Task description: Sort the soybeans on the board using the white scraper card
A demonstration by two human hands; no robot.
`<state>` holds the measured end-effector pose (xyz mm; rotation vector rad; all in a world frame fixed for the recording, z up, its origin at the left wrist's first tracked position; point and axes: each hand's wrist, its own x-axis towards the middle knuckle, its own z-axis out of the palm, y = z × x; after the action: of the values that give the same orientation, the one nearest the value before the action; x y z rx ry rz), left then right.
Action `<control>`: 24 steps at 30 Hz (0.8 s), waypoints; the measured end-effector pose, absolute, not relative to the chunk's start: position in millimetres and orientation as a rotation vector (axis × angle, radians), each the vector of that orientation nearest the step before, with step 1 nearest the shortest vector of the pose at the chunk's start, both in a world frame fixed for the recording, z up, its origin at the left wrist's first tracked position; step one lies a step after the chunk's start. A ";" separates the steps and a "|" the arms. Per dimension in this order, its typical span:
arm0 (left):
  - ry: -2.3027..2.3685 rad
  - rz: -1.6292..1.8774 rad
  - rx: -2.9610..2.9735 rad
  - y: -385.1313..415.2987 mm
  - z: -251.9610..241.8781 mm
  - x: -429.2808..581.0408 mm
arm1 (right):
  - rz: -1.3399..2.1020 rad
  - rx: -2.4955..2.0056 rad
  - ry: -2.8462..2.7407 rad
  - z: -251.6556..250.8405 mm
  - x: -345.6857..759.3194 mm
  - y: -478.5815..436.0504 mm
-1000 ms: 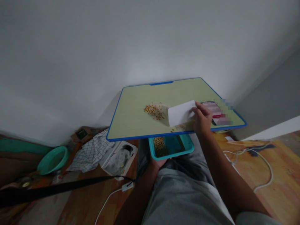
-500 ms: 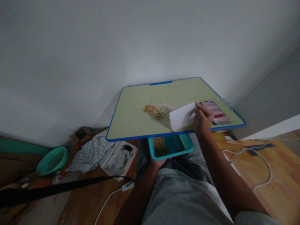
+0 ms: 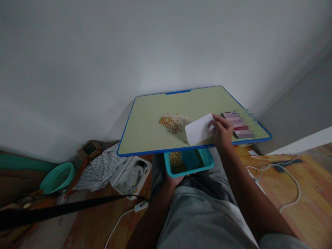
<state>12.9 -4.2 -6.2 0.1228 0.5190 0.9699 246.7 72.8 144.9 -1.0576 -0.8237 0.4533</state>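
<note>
My right hand (image 3: 223, 131) pinches a white card (image 3: 198, 130) by its right end, tilted over the front part of the small table (image 3: 145, 138). Left of the card lies a pile of yellow beans or kernels (image 3: 167, 121), with pale rice-like grains (image 3: 183, 121) beside it. Below the table's front edge, my left hand (image 3: 175, 180) supports a teal plastic tray (image 3: 190, 172) from underneath; most of its fingers are hidden. Round yellowish beans (image 3: 176, 162) fill the tray's left part.
A phone (image 3: 237, 124) lies at the table's right side, close to my right hand. On the floor to the left are a green basin (image 3: 58, 178), a checked cloth (image 3: 100, 167) and an open white box (image 3: 133, 176). A white cable (image 3: 293, 176) curls on the right-hand floor.
My right hand and the card have shifted slightly left and toward the table's front edge. The tray, my left hand and the pile look the same.
</note>
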 end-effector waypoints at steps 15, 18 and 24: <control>0.491 0.975 0.100 -5.3 -5.7 12.3 | 0.585 -1.026 -0.979 152.2 241.4 71.0; 0.493 0.964 0.106 -4.6 -10.7 11.6 | 0.630 -1.034 -1.040 154.1 240.5 69.5; 0.504 0.962 0.124 -3.2 -17.6 11.0 | 0.684 -1.023 -1.107 156.5 238.6 67.3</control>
<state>11.0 -3.2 -17.6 0.1236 0.5037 0.9620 238.6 67.3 156.5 -1.0227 -1.1070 0.6841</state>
